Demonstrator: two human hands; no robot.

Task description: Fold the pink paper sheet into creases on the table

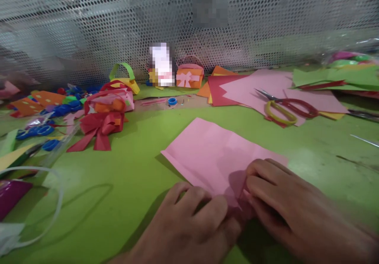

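Observation:
A pink paper sheet [211,153] lies folded on the green table [124,177], its near corner under my fingers. My left hand [192,224] presses down on the near edge of the sheet with curled fingers. My right hand [293,208] pinches the same corner from the right, fingers bent together on the paper. Both hands meet at the fold near the front of the table.
Scissors with red and yellow handles [286,109] lie on loose pink and red sheets [266,88] at the back right. Paper baskets and a red bow [100,127] sit at the left, an orange box with a pink bow [189,76] by the perforated metal wall [118,19].

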